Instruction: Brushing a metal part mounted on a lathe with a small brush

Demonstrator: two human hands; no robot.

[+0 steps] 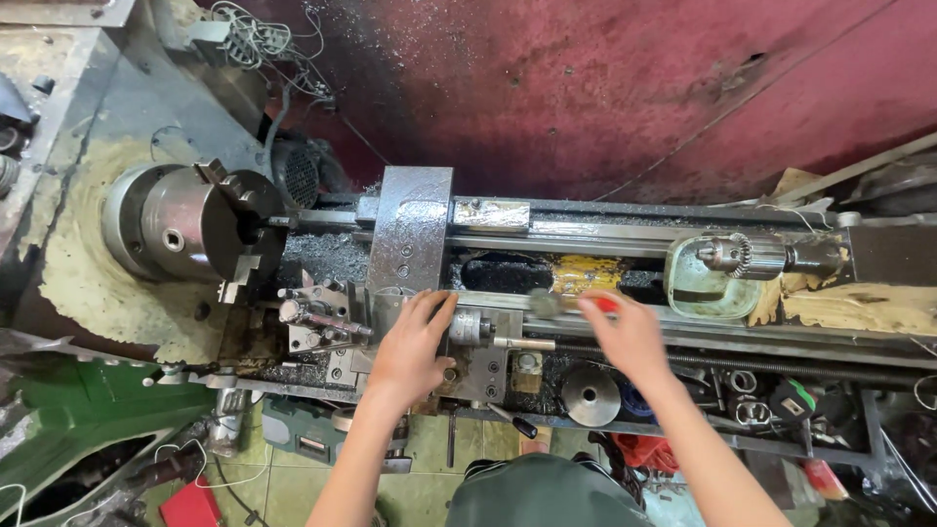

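**Both hands down on the lathe carriage**

Seen from above, a metal lathe runs across the middle of the frame, its long axis left to right. The chuck (pixel 190 222) sits at the left of the frame, jaws facing right; the tailstock drill chuck (pixel 744 256) at the right points back toward it along the same line.

The left hand (pixel 410 344) lies at centre frame on the carriage (pixel 408 234), fingers spread and resting flat by the small handwheel (pixel 472 326); its grip is loose, closed on nothing. The right hand (pixel 625 332) is just right of centre, blurred, fingers curled round something with a red end (pixel 607 304). I cannot tell what that is, or how firmly it is held.

The tool post (pixel 317 317) stands just left of the left hand, well short of the chuck.

My judgement: this is setting up or clearing at the carriage, not cutting, since nothing I can make out is clamped in the chuck. A next move would call for a steady left hand on the handwheel and the right kept off the bed ways (pixel 605 232).
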